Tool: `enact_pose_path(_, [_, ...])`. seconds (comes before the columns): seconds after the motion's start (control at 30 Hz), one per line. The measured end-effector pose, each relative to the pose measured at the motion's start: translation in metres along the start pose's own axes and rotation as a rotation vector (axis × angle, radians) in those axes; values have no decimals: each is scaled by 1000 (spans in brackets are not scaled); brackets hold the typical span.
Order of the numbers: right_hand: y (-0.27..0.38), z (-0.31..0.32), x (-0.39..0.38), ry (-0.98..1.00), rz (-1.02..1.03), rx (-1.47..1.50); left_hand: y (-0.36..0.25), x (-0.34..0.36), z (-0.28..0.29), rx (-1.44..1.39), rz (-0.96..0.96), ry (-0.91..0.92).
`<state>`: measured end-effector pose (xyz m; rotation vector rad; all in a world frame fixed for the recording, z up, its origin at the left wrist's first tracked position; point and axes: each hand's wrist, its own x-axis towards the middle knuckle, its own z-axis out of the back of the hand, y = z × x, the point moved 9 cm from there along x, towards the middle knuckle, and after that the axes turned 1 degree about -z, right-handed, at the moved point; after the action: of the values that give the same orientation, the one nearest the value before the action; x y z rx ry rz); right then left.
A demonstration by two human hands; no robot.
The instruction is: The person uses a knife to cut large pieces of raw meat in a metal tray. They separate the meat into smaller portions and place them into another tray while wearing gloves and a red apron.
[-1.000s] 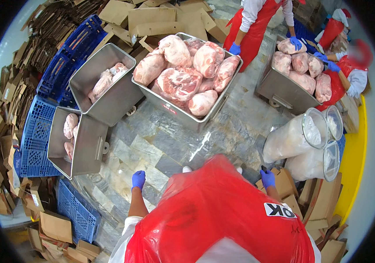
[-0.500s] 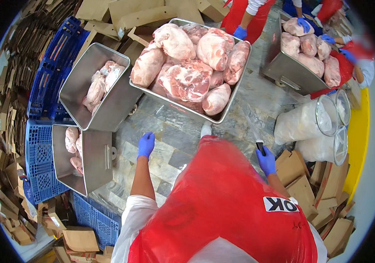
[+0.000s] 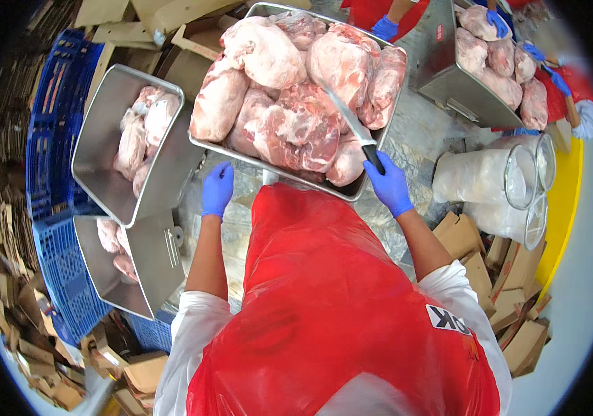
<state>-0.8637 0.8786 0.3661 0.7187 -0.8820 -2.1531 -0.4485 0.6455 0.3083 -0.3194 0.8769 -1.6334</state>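
My right hand (image 3: pixel 388 184), in a blue glove, is closed round the black handle of a knife (image 3: pixel 349 114). Its long blade slants up and left over raw meat pieces (image 3: pixel 303 132) heaped in a large metal tub (image 3: pixel 279 168). I cannot tell whether the blade touches the meat. Next to the tub's lower left corner is my left hand (image 3: pixel 218 187), also gloved in blue, fingers stretched forward and slightly bent, with nothing visible in it. The dark red cut in the middle of the heap lies left of the blade.
Two metal bins (image 3: pixel 130 215) (image 3: pixel 145 305) holding meat stand on the left, beside blue plastic pallets (image 3: pixel 68 260). Stacked cardboard (image 3: pixel 12 229) lines the far left. Plastic-lined wire hoops (image 3: pixel 480 177) stand right, near flattened boxes (image 3: pixel 459 236). People with blue gloves work at another tub (image 3: pixel 466 97).
My right hand has raised the knife forward and left, over the meat. The big tub is nearer in view. My left hand has shifted slightly forward.
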Motion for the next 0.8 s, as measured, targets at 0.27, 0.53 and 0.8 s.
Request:
enact_pose_path(0.27, [41, -16, -29, -141, -173, -114, -68, 158, -79, -180, -174, 217])
enact_pose_path(0.53, [51, -47, -52, -121, -535, -324, -65, 232, -166, -433, -27, 525])
enact_pose_path(0.8, [72, -54, -60, -137, -572, -336, -28, 215, -256, -546, 283, 862])
